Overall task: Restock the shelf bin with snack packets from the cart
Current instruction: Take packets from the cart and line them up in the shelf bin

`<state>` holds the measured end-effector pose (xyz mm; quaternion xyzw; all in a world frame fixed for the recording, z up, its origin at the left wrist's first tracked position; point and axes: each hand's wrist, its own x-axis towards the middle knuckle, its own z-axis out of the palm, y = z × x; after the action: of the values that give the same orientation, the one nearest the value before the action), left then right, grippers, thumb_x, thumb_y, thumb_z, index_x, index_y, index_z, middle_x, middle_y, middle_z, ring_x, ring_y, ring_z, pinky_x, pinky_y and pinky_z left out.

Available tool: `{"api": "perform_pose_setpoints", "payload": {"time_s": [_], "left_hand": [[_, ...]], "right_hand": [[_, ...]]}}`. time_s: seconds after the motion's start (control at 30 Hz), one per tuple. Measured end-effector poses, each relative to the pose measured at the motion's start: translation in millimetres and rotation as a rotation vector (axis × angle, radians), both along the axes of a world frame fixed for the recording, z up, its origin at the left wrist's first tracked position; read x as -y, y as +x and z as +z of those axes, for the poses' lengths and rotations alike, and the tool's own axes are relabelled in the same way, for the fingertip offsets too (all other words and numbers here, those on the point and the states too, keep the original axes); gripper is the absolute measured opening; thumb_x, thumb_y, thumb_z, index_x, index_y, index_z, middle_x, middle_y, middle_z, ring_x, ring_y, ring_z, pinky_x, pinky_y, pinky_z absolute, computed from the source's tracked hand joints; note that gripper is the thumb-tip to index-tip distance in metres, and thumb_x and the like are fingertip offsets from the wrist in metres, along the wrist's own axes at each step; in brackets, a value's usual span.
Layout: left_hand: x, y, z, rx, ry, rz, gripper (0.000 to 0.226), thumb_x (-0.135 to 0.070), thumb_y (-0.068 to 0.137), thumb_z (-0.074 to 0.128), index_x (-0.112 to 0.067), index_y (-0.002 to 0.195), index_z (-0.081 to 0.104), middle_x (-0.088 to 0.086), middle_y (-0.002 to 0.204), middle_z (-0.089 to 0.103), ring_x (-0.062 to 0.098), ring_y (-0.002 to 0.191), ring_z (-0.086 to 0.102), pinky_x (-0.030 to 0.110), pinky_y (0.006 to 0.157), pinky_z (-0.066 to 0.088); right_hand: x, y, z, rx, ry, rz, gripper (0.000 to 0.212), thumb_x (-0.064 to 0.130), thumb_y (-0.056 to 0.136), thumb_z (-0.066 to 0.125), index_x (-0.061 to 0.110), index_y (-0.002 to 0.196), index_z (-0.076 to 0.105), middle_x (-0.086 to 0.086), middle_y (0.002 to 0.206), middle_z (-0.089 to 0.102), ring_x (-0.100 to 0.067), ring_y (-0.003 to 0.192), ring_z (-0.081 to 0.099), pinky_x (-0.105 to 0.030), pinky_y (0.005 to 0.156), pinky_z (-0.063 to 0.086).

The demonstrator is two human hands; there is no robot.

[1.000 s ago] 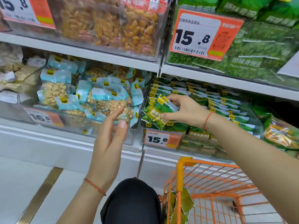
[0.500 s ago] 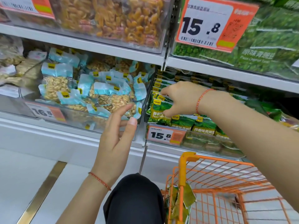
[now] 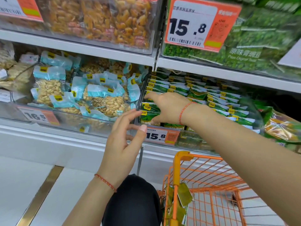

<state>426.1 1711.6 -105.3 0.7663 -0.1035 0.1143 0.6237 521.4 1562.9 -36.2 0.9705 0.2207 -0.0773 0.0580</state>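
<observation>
Since half second ago, your right hand (image 3: 164,108) reached deeper, fingers spread over glossy green snack packets (image 3: 211,98) in clear plastic shelf bin (image 3: 192,141); left hand (image 3: 123,144) stays spread, empty, beside bin.

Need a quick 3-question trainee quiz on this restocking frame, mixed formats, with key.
1. True or false: the left hand holds a packet.
2. The right hand rests on: A) blue peanut packets B) green pea packets C) the orange cart
3. Fill in: the price tag on the green packets' bin reads ____.

Key: 1 false, it hangs open and empty. 2 B. 3 15.8.
</observation>
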Motion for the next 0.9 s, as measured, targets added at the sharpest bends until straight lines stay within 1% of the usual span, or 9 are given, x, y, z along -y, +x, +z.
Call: {"api": "perform_pose_setpoints", "payload": {"time_s": [0.1, 0.37, 0.43, 0.5, 0.53, 0.6, 0.67, 0.77, 0.9], "left_hand": [[-2, -2, -1, -0.003, -0.005, 0.001, 0.035, -0.047, 0.084, 0.05, -0.042, 0.118, 0.053, -0.023, 0.131, 0.046, -0.006, 0.103, 0.055, 0.012, 0.077, 0.048], [7, 11, 2, -0.014, 0.052, 0.012, 0.027, -0.034, 0.087, 0.047, -0.04, 0.113, 0.054, -0.017, 0.126, 0.05, -0.01, 0.101, 0.052, 0.007, 0.081, 0.042], [10, 21, 1, 0.047, 0.239, 0.06, 0.035, -0.029, 0.089, 0.044, -0.028, 0.121, 0.056, -0.009, 0.128, 0.053, 0.0, 0.115, 0.048, 0.013, 0.096, 0.036], [14, 32, 3, 0.145, 0.555, 0.113, 0.047, -0.02, 0.088, 0.04, -0.015, 0.134, 0.05, 0.002, 0.14, 0.048, 0.017, 0.134, 0.035, 0.022, 0.111, 0.02], [16, 36, 6, 0.17, 0.714, 0.108, 0.053, -0.017, 0.089, 0.039, -0.012, 0.141, 0.041, 0.006, 0.148, 0.038, 0.022, 0.141, 0.024, 0.027, 0.115, 0.012], [23, 43, 12, 0.189, 0.988, 0.051, 0.063, -0.023, 0.092, 0.035, -0.011, 0.151, 0.018, 0.008, 0.159, 0.014, 0.024, 0.147, 0.001, 0.036, 0.118, -0.003], [32, 52, 19, 0.196, 1.189, -0.012, 0.072, -0.036, 0.092, 0.032, -0.011, 0.152, 0.0, 0.008, 0.16, -0.004, 0.022, 0.146, -0.011, 0.039, 0.118, -0.01], [46, 70, 29, 0.166, 1.372, -0.072, 0.086, -0.057, 0.09, 0.031, -0.011, 0.151, -0.009, 0.013, 0.159, -0.009, 0.026, 0.146, -0.01, 0.041, 0.118, -0.009], [54, 91, 29, 0.14, 1.488, -0.111, 0.111, -0.087, 0.072, 0.008, -0.01, 0.151, -0.004, 0.018, 0.158, 0.001, 0.031, 0.146, 0.005, 0.046, 0.118, -0.003]], "right_hand": [[11, -9, -1, 0.097, 0.143, -0.019, 0.068, 0.056, 0.079, 0.066, 0.027, 0.136, 0.043, -0.002, 0.131, 0.052, -0.024, 0.117, 0.052, -0.036, 0.089, 0.047], [9, -13, -26, 0.186, 0.081, -0.092, 0.05, 0.051, 0.091, 0.053, 0.031, 0.137, 0.048, 0.0, 0.135, 0.056, -0.022, 0.125, 0.049, -0.036, 0.095, 0.042], [9, -15, -26, 0.177, 0.067, -0.079, 0.053, 0.051, 0.091, 0.054, 0.03, 0.139, 0.046, -0.001, 0.136, 0.054, -0.023, 0.126, 0.048, -0.035, 0.097, 0.041], [14, -22, -23, 0.106, 0.205, -0.099, 0.056, 0.049, 0.09, 0.056, 0.029, 0.14, 0.044, -0.002, 0.137, 0.051, -0.022, 0.127, 0.046, -0.033, 0.095, 0.041], [20, -27, -22, 0.098, 0.318, -0.133, 0.054, 0.047, 0.091, 0.056, 0.028, 0.14, 0.044, -0.002, 0.137, 0.051, -0.021, 0.126, 0.046, -0.032, 0.095, 0.041], [37, -37, -23, 0.235, 0.494, -0.211, 0.044, 0.04, 0.095, 0.051, 0.024, 0.136, 0.049, -0.002, 0.135, 0.052, -0.021, 0.125, 0.047, -0.031, 0.095, 0.04], [56, -44, -28, 0.368, 0.494, -0.285, 0.041, 0.036, 0.099, 0.043, 0.019, 0.136, 0.049, -0.004, 0.138, 0.052, -0.022, 0.128, 0.044, -0.033, 0.101, 0.036], [74, -48, -39, 0.321, 0.336, -0.321, 0.051, 0.039, 0.102, 0.028, 0.015, 0.147, 0.031, -0.005, 0.153, 0.032, -0.021, 0.143, 0.023, -0.038, 0.117, 0.014], [75, -47, -50, 0.225, 0.211, -0.34, 0.054, 0.04, 0.103, 0.013, 0.022, 0.153, 0.01, 0.001, 0.16, 0.011, -0.014, 0.147, 0.003, -0.041, 0.118, -0.006]]}}
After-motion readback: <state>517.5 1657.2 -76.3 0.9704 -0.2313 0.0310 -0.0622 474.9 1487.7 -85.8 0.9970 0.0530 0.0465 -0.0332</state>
